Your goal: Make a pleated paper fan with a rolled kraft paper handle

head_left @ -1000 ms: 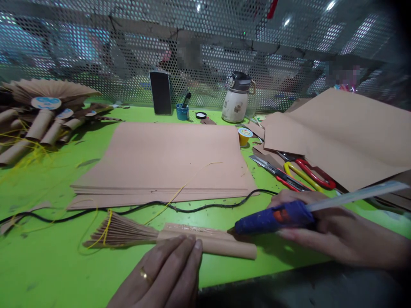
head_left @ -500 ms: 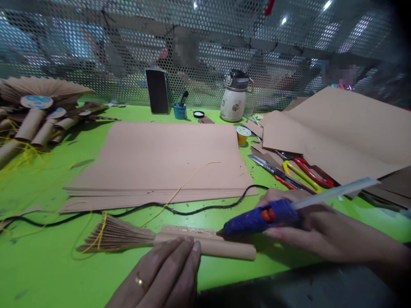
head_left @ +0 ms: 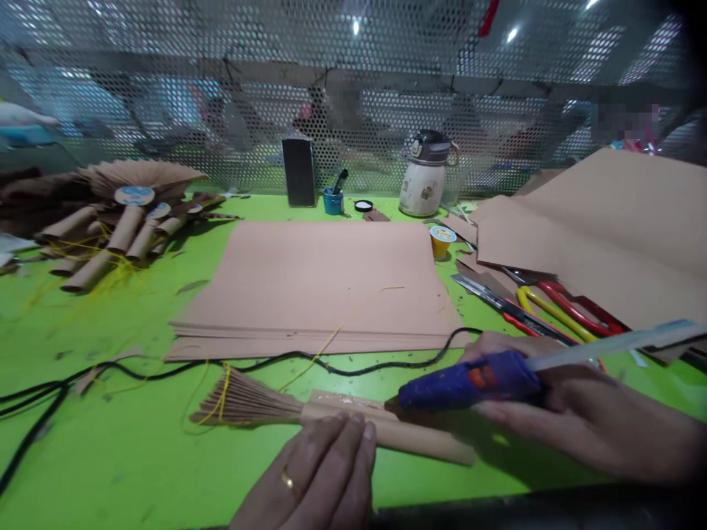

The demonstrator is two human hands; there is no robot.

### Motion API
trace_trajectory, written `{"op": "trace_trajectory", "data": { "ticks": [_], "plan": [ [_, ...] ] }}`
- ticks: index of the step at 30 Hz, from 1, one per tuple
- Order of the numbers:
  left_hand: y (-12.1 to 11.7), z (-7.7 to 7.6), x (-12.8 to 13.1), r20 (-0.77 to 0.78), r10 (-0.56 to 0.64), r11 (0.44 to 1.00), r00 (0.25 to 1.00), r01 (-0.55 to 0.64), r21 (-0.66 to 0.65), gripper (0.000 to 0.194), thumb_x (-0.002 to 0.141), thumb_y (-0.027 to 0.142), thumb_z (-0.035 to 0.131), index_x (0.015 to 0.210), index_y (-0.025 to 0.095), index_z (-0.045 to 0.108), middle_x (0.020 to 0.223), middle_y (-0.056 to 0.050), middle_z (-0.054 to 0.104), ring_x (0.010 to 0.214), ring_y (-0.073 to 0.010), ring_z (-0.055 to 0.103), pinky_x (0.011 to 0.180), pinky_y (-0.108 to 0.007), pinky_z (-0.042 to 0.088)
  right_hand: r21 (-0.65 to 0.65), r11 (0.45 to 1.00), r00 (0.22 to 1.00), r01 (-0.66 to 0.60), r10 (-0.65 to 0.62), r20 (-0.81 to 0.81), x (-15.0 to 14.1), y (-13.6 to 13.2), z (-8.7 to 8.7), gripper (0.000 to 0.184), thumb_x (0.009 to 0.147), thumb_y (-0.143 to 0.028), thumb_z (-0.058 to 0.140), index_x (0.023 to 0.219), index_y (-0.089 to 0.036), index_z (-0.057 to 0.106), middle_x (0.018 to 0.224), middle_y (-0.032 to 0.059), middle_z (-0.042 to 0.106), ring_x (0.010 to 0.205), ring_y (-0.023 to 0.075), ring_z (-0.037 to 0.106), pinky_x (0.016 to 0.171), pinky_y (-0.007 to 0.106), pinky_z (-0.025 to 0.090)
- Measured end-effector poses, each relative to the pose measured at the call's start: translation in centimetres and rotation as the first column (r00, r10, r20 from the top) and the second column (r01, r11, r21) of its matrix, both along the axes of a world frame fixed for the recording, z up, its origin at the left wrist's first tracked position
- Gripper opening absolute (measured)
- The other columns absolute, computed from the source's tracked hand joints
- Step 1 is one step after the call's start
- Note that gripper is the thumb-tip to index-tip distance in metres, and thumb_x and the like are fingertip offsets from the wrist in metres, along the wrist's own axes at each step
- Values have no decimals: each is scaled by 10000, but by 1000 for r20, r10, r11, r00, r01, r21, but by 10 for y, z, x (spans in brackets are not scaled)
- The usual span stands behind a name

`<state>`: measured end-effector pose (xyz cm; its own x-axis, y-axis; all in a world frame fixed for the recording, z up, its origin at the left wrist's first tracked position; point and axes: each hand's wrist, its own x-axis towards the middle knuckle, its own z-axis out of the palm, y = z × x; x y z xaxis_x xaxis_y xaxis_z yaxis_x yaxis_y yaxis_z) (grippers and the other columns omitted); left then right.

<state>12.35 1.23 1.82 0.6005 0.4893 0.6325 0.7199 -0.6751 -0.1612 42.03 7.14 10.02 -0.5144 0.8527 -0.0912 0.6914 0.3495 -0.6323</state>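
A pleated brown paper fan (head_left: 248, 397), folded and looped with yellow string, lies on the green table with its narrow end in a partly rolled paper tube (head_left: 423, 440). Over the tube, my left hand (head_left: 325, 471), with a gold ring, has its fingers pressed together, holding the roll; its thumb is hidden. Shiny glue shows along the flap (head_left: 345, 400) behind the roll. My right hand (head_left: 574, 412) is wrapped round a blue hot glue gun (head_left: 469, 381) with an orange part. The nozzle meets the flap, and a long clear glue stick (head_left: 618, 346) sticks out behind.
Stacked brown paper (head_left: 325, 280) lies behind the black cord (head_left: 353, 370). To the right are a utility knife (head_left: 497, 298), red-and-yellow-handled scissors (head_left: 574, 309) and large paper sheets (head_left: 607, 221). Finished-looking paper fans (head_left: 143, 177) pile at left. A bottle (head_left: 423, 180) and phone (head_left: 299, 173) stand behind.
My view has swung left, so everything sits further right in the picture. The glue gun's nozzle remains at the flap, slightly further along it, and my left hand still presses the roll.
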Motion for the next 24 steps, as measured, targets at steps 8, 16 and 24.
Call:
{"op": "trace_trajectory", "data": {
  "ticks": [8, 16, 24],
  "plan": [
    [-1, -15, -6, -154, -29, 999, 988, 32, 12, 338, 980, 110, 409, 1171, 169, 682, 1224, 3, 686, 1149, -150, 620, 1223, -343, 263, -51, 993, 990, -111, 106, -88, -58, 16, 12, 220, 934, -414, 576, 910, -221, 678, 834, -4, 718, 735, 160, 647, 700, 243, 507],
    [-5, -16, -1, -100, -8, 1000, 995, 8, -2, 314, 962, 100, 440, 1159, 155, 678, 1210, -28, 677, 1133, -160, 615, 1181, -339, 349, -20, 987, 985, -160, 159, -60, -80, 16, 9, 232, 970, -379, 519, 919, -193, 648, 857, 24, 686, 774, 160, 634, 709, 249, 482],
    [-3, -11, 4, -34, -9, 1000, 999, 8, -24, 283, 948, 85, 464, 1121, 156, 676, 1152, -20, 688, 1084, -145, 636, 1158, -296, 379, -77, 988, 990, -132, 135, 31, -65, 9, 10, 256, 983, -434, 479, 957, -226, 624, 879, 7, 689, 780, 156, 650, 720, 257, 497]
  ]
}}
